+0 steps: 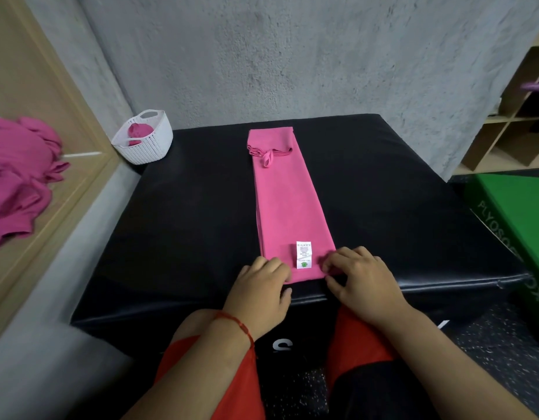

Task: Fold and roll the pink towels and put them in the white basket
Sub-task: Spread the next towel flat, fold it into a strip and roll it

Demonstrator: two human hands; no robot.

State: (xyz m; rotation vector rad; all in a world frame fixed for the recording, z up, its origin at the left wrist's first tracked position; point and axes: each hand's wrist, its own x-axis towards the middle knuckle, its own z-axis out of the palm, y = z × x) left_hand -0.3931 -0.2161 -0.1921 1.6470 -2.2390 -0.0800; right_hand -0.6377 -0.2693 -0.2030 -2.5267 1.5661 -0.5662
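- A rough grey wall (292, 56) fills the top of the frame, and a black padded box (186, 207) takes up the middle below it.
- The pink towel (289, 201) lies on the box, folded into a long narrow strip that runs from the near edge towards the wall. Its far end is folded back on itself, with a small hanging loop (266, 160) showing there.
- A white label (304, 254) sits on the near end of the strip, between the two hands.
- The left hand (262, 277) has its fingers curled over the near left corner of the strip; a red string bracelet (238, 324) circles its wrist.
- The right hand (359, 274) pinches the near right corner, fingertips on top and thumb at the edge.
- The white basket (153, 144) stands at the box's far left corner, upper left of centre, with a rolled pink towel (136, 131) inside.
- A pile of pink towels (16, 177) lies on a wooden ledge (80, 165) at the left edge.
- A green box (510, 201) sits at the right edge.
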